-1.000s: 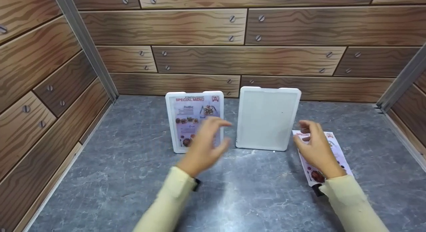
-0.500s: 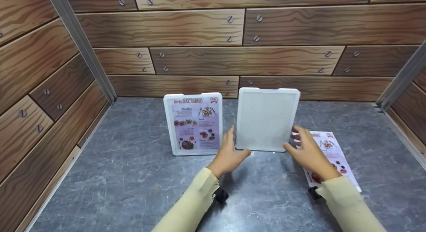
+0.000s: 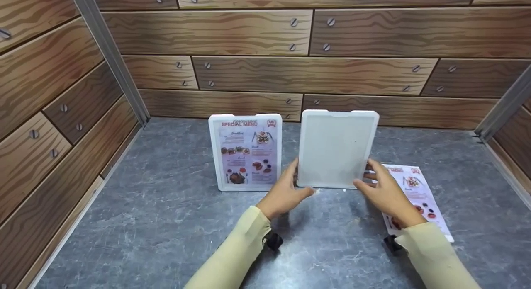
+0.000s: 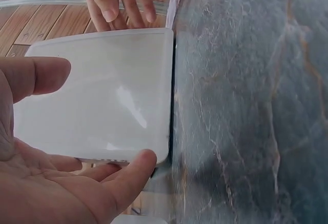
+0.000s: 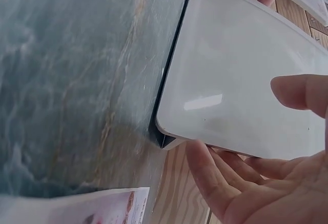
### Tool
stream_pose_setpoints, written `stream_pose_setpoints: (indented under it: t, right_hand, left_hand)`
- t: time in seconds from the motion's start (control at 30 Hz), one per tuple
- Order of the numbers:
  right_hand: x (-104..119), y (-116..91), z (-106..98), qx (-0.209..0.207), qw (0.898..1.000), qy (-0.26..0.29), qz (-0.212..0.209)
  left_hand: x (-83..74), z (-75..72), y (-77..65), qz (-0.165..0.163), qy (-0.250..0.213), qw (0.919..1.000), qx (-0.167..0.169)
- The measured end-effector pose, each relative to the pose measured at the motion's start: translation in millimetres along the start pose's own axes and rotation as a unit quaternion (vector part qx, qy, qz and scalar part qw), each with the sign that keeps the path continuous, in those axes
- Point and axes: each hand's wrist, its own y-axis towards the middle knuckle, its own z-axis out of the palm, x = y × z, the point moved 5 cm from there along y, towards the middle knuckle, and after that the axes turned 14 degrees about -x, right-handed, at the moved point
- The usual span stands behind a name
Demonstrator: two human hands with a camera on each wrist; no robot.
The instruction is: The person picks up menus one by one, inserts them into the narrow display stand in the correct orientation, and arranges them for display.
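A blank white menu stand [image 3: 338, 150] leans upright on the table, its face toward me. My left hand [image 3: 286, 193] is at its left edge, fingertips right at the side near the lower corner. At the opposite edge, my right hand [image 3: 381, 193] has its fingers along the side. Both wrist views show the thumbs spread out in front of the glossy panel [image 5: 241, 70], away from the fingers. To the left stands a matching white menu stand [image 3: 249, 152] with a "Special Menu" sheet inside. A loose menu sheet [image 3: 421, 193] lies flat, partly hidden under my right hand and wrist.
Grey marbled tabletop [image 3: 166, 231] surrounds the stands. Behind them rises a wall [image 3: 249, 73] with a wood-plank print, and a similar side wall [image 3: 37, 115] meets it at a grey metal corner strip [image 3: 112, 52].
My left hand has moved right, from in front of the filled menu stand to the blank stand's left edge. My right hand has shifted slightly left and down to its right edge.
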Motion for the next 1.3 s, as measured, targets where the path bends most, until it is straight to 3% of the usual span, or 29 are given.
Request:
stream_pose_setpoints:
  t: [0.13, 0.43, 0.77, 1.07, 1.2, 1.3]
  right_hand:
    - [0.0, 0.0, -0.9, 0.001, 1.000, -0.007, 0.004]
    - [3.4, -0.4, 1.3, 0.018, 1.000, -0.013, 0.014]
    - [5.8, -3.6, 0.9, 0.022, 0.999, -0.033, 0.002]
    - [5.4, -4.9, 3.4, 0.022, 0.999, -0.033, -0.001]
    - [6.1, -4.7, -2.8, 0.048, 0.997, -0.046, -0.026]
    - [4.0, -5.2, -18.1, 0.070, 0.989, -0.110, -0.069]
  left_hand:
    - [-3.3, 0.6, -1.0, 0.007, -0.002, 0.9999, 0.008]
    - [-8.2, -4.6, -8.7, -0.029, 0.008, 0.9990, 0.032]
    - [-16.7, -10.7, -10.4, -0.015, 0.018, 0.9982, 0.054]
    - [-17.3, -15.6, -12.5, -0.013, 0.030, 0.9985, 0.044]
    - [-21.1, -16.0, -12.0, 0.003, 0.030, 0.9978, 0.059]
    - [-26.4, -20.3, -12.3, 0.013, 0.065, 0.9959, 0.062]
